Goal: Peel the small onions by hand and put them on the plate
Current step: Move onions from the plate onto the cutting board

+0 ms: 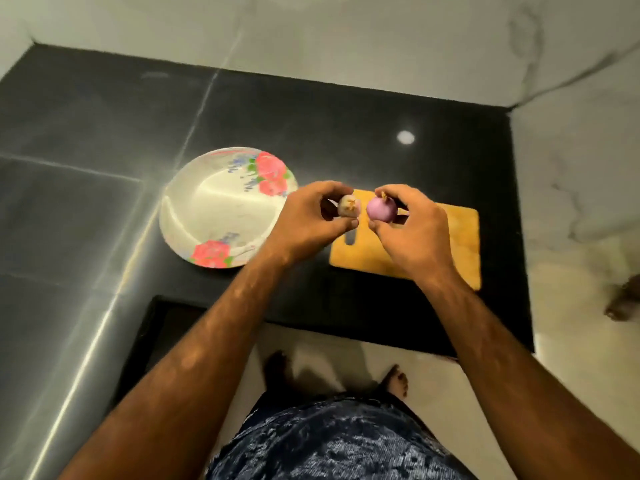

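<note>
Here, the left hand point(311, 216) pinches a small pale, brownish onion point(349, 206) between curled thumb and fingertips. The right hand point(412, 233) grips a small round purple onion point(380, 210) likewise. Both bulbs are held just beside each other above a yellow wooden cutting board point(457, 244) on the dark stone counter point(104, 116). The round white plate with red flower prints point(214, 209) lies to the left, with neither onion on it. Such bulbs are probably light, firm and slick once bared. The papery skin should tear easily and is best lifted at the tufted root end.
</note>
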